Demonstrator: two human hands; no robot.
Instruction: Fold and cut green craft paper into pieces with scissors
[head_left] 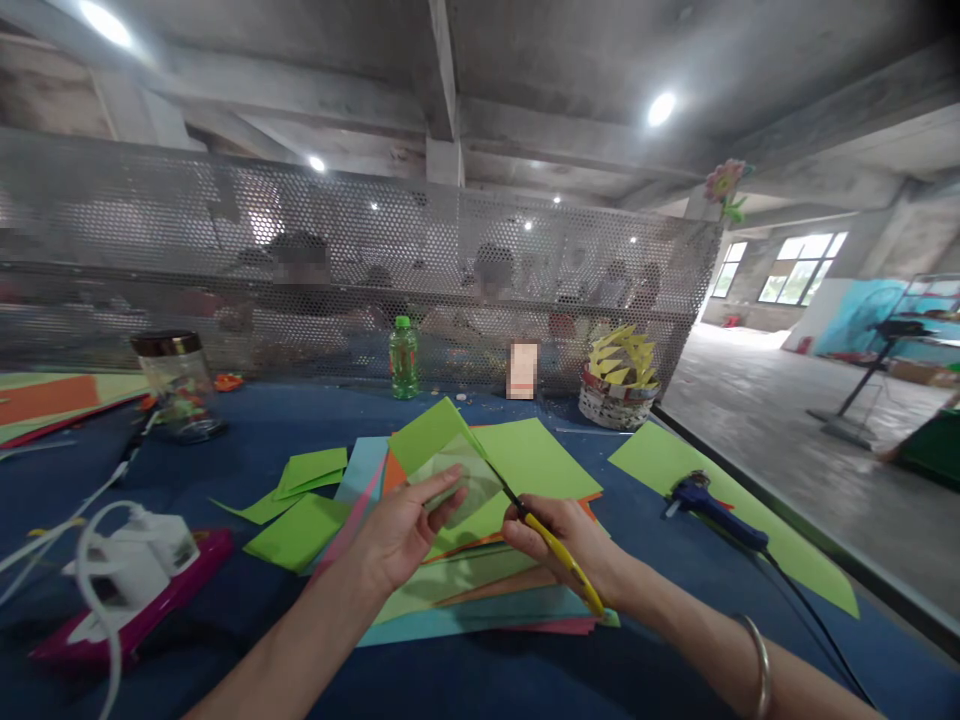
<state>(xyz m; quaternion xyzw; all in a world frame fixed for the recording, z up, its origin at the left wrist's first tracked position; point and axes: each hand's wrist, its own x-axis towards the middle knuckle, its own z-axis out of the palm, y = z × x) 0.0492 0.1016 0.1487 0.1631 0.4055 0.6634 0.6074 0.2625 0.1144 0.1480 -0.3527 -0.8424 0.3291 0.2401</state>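
My left hand (pixel 409 515) pinches a folded piece of green paper (pixel 431 432), with a pale, see-through sheet (pixel 459 468) lying against its near face. In my right hand (pixel 566 545) is a pair of scissors (pixel 556 550) with yellow handles and dark blades. The blades meet the right edge of the held paper. Beneath both hands spreads a pile of coloured sheets (pixel 536 455) in green, orange, blue and pink. Smaller cut green pieces (pixel 304 530) lie left of the pile.
A blue glue gun (pixel 716 512) rests on a green sheet (pixel 814 560) at right. On the left are a power strip (pixel 176 585) with white plugs and a lidded jar (pixel 180 390). A green bottle (pixel 403 360) and a basket (pixel 619 398) stand before the perforated metal screen (pixel 420 235).
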